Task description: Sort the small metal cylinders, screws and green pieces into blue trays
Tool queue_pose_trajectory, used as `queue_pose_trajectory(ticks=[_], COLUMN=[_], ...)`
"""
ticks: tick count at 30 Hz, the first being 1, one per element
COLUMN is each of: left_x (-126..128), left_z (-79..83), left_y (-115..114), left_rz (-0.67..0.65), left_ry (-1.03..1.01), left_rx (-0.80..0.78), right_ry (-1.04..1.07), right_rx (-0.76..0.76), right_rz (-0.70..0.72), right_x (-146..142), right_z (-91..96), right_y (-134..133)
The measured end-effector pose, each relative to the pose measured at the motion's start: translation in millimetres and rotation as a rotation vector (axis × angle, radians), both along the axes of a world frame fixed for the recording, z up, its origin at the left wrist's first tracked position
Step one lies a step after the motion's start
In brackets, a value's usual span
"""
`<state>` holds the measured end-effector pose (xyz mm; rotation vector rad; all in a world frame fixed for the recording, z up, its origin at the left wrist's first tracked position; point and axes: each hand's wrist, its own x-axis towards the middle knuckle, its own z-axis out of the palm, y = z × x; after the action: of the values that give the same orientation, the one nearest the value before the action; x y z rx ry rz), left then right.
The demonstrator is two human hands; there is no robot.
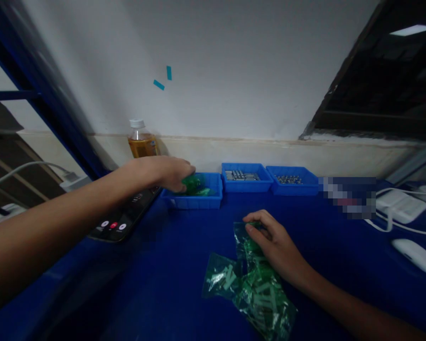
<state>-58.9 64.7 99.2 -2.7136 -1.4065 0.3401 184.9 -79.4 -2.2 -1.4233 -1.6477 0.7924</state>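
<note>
We record metal pins (239, 175) in the middle bin (250, 187); green plastic (196, 183) in the left bin (195, 203), left hand (172, 174) at it, grip unclear. Right hand (275, 244) pinches green bags (266, 300) on the tabletop (170, 255), room leftward.

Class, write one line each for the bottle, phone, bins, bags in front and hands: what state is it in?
Bottle: upright, capped, amber liquid inside.
Phone: lying flat, screen lit.
Left bin: open-topped, holding green plastic.
Middle bin: open-topped, holding metal rods.
Right bin: open-topped, holding small metal parts.
Front bags: pale pieces inside; sealing unclear.
Left hand: fingers at the left bin's contents.
Right hand: touching the front bags' upper end.
</note>
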Motion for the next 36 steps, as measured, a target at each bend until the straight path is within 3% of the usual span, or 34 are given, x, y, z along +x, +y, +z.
queue_pose_trajectory(ticks=[4, 15, 21, 24, 27, 29, 31, 33, 36], left_x=[8, 9, 9, 9, 15, 23, 34, 46, 60], left_z=[-1.3, -11.2, 1.3, 16.8, 25.9, 21.4, 7.0, -14.1, -45.9], left_y=[-12, -19, -25, -41, -68, -86, -100, -109, -111], left_rz=[0.001, -0.02, 0.028, 0.054, 0.028, -0.047, -0.065, -0.015, 0.17], left_ry=[0.136, 0.079, 0.03, -0.102, -0.424, -0.715, -0.921, -1.005, -1.061], left_rx=[0.047, 0.192, 0.28, 0.369, 0.402, 0.213, -0.166, -0.526, -0.826], right_ry=[-0.005, -0.009, -0.017, -0.033, -0.049, -0.058, -0.059, -0.033, 0.048], right_rx=[0.012, 0.043, 0.042, 0.049, 0.065, 0.087, 0.112, 0.128, 0.117], right_rz=[0.008, 0.027, 0.023, 0.023, 0.026, 0.026, 0.024, 0.011, -0.075], right_x=[0, 2, 1, 0, 1, 4, 9, 15, 22], right_z=[-0.3, -2.4, -0.3, 1.6, 4.2, 6.3, 8.4, 10.4, 14.0], right_y=[0, 1, 0, -1, -1, 0, 2, 6, 12])
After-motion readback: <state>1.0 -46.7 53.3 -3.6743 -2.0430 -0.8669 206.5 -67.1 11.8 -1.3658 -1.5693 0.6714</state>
